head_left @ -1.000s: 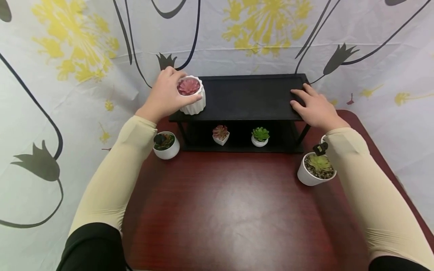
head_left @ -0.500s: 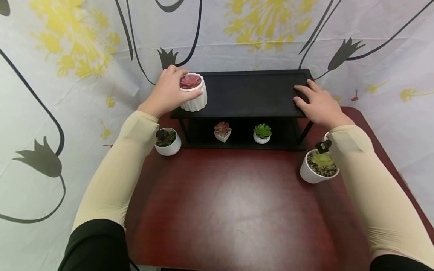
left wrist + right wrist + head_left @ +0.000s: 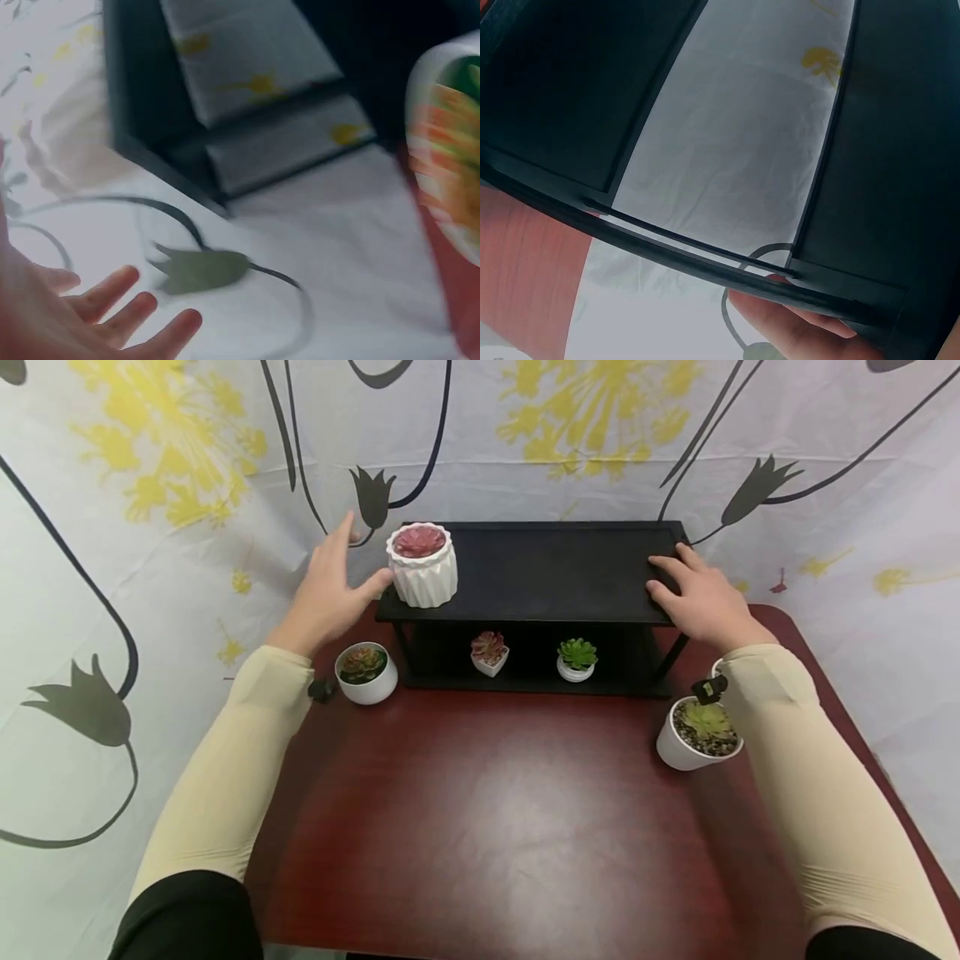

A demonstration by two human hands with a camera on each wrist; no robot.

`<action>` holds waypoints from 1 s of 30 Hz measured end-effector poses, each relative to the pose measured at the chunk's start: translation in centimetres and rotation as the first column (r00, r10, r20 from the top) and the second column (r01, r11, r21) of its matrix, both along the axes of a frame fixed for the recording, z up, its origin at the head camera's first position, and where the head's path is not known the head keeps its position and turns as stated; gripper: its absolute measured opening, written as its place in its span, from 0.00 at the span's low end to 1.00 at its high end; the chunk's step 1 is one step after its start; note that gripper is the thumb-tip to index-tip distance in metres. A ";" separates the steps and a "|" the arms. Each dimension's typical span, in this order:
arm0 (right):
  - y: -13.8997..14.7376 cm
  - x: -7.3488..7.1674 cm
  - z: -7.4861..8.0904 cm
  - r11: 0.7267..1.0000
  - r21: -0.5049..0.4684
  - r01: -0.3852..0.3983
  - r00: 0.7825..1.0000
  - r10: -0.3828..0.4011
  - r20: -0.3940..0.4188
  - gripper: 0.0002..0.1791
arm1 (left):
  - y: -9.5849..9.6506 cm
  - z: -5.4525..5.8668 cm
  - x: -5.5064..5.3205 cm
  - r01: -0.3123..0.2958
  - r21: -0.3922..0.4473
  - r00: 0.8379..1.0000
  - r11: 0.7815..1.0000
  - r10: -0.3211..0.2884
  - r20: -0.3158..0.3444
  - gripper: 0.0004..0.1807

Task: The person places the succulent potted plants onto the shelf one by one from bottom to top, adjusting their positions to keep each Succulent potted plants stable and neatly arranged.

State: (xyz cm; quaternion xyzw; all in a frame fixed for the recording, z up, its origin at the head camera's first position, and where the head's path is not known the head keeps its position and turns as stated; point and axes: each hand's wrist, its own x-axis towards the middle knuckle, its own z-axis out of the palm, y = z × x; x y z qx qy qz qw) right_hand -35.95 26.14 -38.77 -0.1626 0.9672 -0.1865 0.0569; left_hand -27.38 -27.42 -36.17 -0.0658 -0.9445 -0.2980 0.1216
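A ribbed white pot with a pink succulent point(image 3: 423, 572) stands upright on the left end of the black two-tier shelf point(image 3: 555, 568). My left hand point(image 3: 330, 585) is just left of this pot, fingers spread and holding nothing; its thumb tip is near the pot's side. In the left wrist view the left hand's fingers point(image 3: 112, 315) extend loosely below the shelf's end. My right hand point(image 3: 701, 597) holds the shelf's right end, with thumb and fingertips on the top board. From the right wrist view, other fingers point(image 3: 787, 322) lie against the outer side of the end frame.
On the lower tier sit a small pot with a reddish succulent point(image 3: 489, 653) and one with a green succulent point(image 3: 577, 660). A round white pot point(image 3: 367, 681) stands left of the shelf on the red-brown table point(image 3: 510, 810). Another white pot point(image 3: 686, 747) is under my right forearm.
My left hand has let go of the ribbed white pot and drawn back to the left. The pot stays on the shelf's left end. My right hand keeps its place.
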 end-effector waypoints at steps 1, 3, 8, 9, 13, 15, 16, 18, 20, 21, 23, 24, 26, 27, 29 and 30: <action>0.1 0.0 0.0 1.000 0.002 0.003 1.000 -0.003 0.001 0.40 | -0.7 -0.7 0.2 -0.001 0.014 1.000 1.000 0.001 -0.008 0.54; 0.1 0.1 0.0 1.000 0.004 0.007 1.000 -0.007 0.002 0.40 | -2.1 -2.2 0.8 -0.004 0.030 1.000 1.000 0.004 0.003 0.51; 0.1 0.1 0.2 1.000 0.001 0.004 1.000 -0.004 0.003 0.40 | -4.5 -6.2 2.1 -0.015 -0.016 0.990 1.000 0.017 0.140 0.53; 0.1 0.1 0.2 1.000 0.001 0.004 1.000 -0.004 0.002 0.40 | -4.8 -7.0 2.3 -0.011 -0.031 0.983 0.999 0.016 0.182 0.55; 0.0 0.2 0.2 1.000 0.001 0.005 1.000 -0.005 0.002 0.40 | -5.4 -10.6 2.9 0.017 -0.070 0.948 0.997 0.006 0.318 0.62; -0.1 0.2 0.2 1.000 0.000 0.006 1.000 -0.006 0.003 0.40 | -5.6 -12.0 3.1 0.021 -0.061 0.938 0.998 0.001 0.346 0.62; -0.1 0.2 0.2 1.000 -0.001 0.007 1.000 -0.007 0.004 0.40 | -5.5 -12.5 3.2 0.021 -0.055 0.936 0.998 0.000 0.351 0.61; -0.1 0.2 0.1 1.000 -0.001 0.009 1.000 -0.009 0.005 0.40 | -5.4 -13.0 3.3 0.025 -0.050 0.937 0.998 -0.006 0.350 0.57; -0.1 0.2 0.0 1.000 0.001 0.010 1.000 -0.010 0.009 0.40 | -5.1 -13.1 3.4 0.027 -0.048 0.937 0.998 -0.008 0.348 0.53; 0.0 0.3 0.0 1.000 0.003 0.011 1.000 -0.011 0.012 0.40 | -4.9 -13.0 3.5 0.031 -0.061 0.939 0.998 -0.008 0.345 0.52; 0.0 0.3 0.0 1.000 0.007 0.012 1.000 -0.013 0.018 0.40 | -4.4 -13.0 3.4 0.037 -0.092 0.942 0.995 -0.004 0.337 0.50; 0.0 0.3 0.1 1.000 0.008 0.013 1.000 -0.013 0.021 0.40 | -4.2 -13.0 3.4 0.039 -0.106 0.944 0.994 -0.001 0.331 0.49; 0.0 0.3 0.2 1.000 0.010 0.015 1.000 -0.015 0.020 0.40 | -3.8 -13.0 3.2 0.039 -0.132 0.947 0.991 0.005 0.321 0.49; 0.0 0.3 0.3 1.000 0.010 0.015 1.000 -0.016 0.019 0.40 | -3.7 -12.9 3.2 0.040 -0.141 0.948 0.989 0.007 0.320 0.49; -0.1 0.3 0.3 1.000 0.012 0.015 1.000 -0.015 0.014 0.40 | -3.5 -12.9 3.2 0.034 -0.157 0.948 0.987 0.018 0.317 0.49; -0.1 0.3 0.2 1.000 0.012 0.014 1.000 -0.014 0.014 0.40 | -3.5 -12.9 3.2 0.032 -0.161 0.947 0.986 0.021 0.319 0.50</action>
